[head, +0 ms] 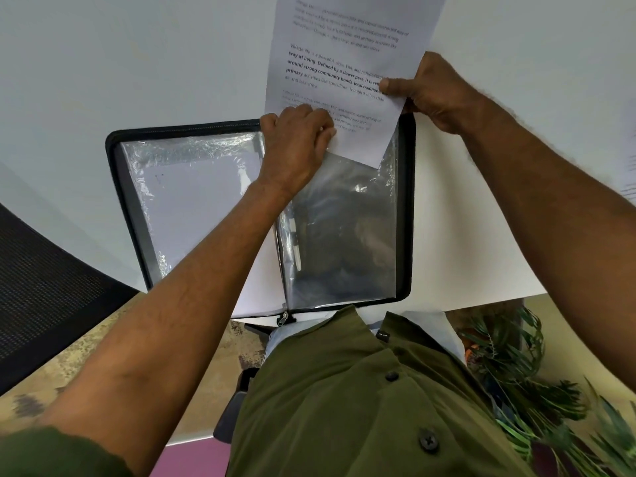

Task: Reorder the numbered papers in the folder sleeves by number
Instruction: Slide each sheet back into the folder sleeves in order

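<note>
Now my right hand (432,92) pinches the printed paper (339,74) over the open folder (407,201) on the bench (86,80), my left hand (297,139) grips its lower edge at the right sleeve (340,235) mouth; keep it square, feed slowly.

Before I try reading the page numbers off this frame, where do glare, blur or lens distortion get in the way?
Head view: glare streaks the clear sleeves of the folder; wide-angle bending curves the table edge; the sheet held by the left hand and right hand has its top and bottom lines blurred, bold middle lines readable; no page number is visible.
</note>
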A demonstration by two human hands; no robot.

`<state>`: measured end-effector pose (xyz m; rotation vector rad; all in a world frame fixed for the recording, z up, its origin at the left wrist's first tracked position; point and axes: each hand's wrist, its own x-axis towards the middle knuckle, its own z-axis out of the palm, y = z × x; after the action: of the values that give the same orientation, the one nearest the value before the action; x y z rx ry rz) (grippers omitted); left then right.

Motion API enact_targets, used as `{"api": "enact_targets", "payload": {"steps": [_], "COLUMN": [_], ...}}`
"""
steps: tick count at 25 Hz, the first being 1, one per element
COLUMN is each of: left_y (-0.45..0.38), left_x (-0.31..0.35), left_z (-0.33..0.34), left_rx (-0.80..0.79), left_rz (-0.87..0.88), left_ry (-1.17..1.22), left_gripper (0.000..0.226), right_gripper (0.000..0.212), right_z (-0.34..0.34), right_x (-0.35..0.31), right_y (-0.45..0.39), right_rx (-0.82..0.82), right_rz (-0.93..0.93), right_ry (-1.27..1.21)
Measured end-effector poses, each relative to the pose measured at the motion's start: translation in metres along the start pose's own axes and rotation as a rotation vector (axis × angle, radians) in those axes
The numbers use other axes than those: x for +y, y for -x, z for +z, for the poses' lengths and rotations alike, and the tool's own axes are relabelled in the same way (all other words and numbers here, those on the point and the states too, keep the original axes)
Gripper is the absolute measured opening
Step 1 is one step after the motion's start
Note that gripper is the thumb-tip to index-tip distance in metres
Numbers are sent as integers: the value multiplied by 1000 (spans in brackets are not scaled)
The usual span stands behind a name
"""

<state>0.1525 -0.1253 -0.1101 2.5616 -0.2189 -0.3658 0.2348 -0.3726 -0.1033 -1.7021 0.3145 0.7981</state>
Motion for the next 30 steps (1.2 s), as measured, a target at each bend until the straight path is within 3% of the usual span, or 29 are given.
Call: {"api": "enact_targets", "payload": {"steps": [6,12,17,19,24,30], "left_y": [-5,-3,-4,-6,-16,-30], "left_x": [-21,-41,-42,-44,-57,-60], "left_z": [-12,-27,-29,-26,-24,-32], "left_rx": [-48,-59,-63,-16,28,-42], "left_rz": [-19,-65,-116,-218,-494,-577], "left_ry": [-20,-153,-141,-53,462,590], "left_gripper": [18,22,22,24,34,7], "right_gripper": [44,40,42,45,47,51], "right_z": [0,-1,-4,-7,-16,-23], "right_x": [-3,-5,-10,-13,-19,-22], "right_y": [-8,-10,-8,-9,-11,-17], "right_rx": [23,73,5,-16,-75,-98], "right_rz": [-86,-118,-74,-47,6,27], "right_ry": [200,200,167,162,161,164]}}
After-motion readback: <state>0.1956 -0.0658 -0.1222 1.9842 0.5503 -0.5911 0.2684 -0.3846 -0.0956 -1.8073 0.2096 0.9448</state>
